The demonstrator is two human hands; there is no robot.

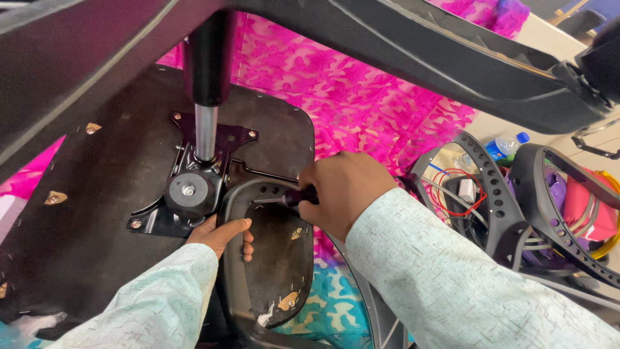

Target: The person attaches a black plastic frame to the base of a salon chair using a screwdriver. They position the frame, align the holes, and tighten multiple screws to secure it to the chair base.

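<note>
Sleeves: pale, speckled, nearest the lens, reaching in from the bottom edge.
Right hand (345,190): clenched around a dark screwdriver handle (298,196), shaft pointing left toward the armrest's upper curve.
Left hand (223,234): gripping the black armrest loop (234,258), thumb over its edge, fingers curled behind.
Chair seat underside (84,220): dark board, upturned, metal mounting plate (187,190) bolted on, chrome gas cylinder (205,132) rising from it.
Bottle (507,146): clear plastic, blue cap, lying at right behind perforated black chair parts (497,194).
Pouch (591,207): pink, far right.
Surface: magenta patterned cloth (361,97); teal patch below.
Room: beige floor, upper right.
</note>
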